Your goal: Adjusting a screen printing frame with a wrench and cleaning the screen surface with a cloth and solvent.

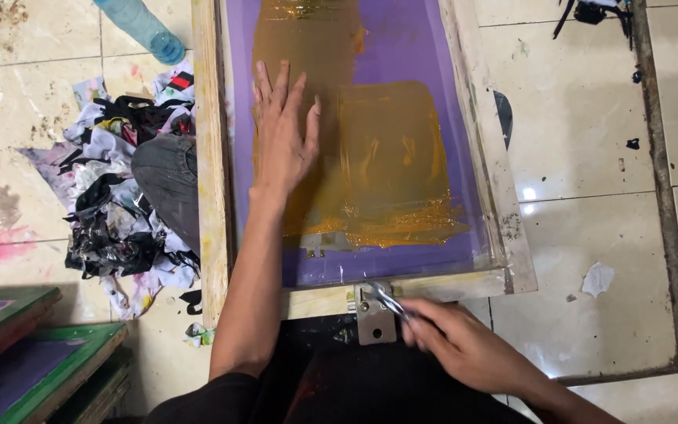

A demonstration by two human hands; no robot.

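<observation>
— Head view: what holds anything down there?

— A wooden frame lies flat on the tiled floor. It walls in a purple screen, and on the screen sits a thick smear of gold ink, broad in the middle and running up to the far edge. A blue bottle lies on the floor past the frame's far left corner; what is in it I cannot tell.

— And the hands?

— Left hand is open, palm down, fingers spread, pressed flat on the screen near the frame's left rail, over the ink. The forearm runs straight back over the near rail. Right hand is at the near edge, curled round a thin metal tool whose tip meets the metal bracket fixed to the near rail. It is blurred.

— Anything else?

— Ink-stained rags in a heap left of the frame, and green-edged frames stacked at the near left.
</observation>
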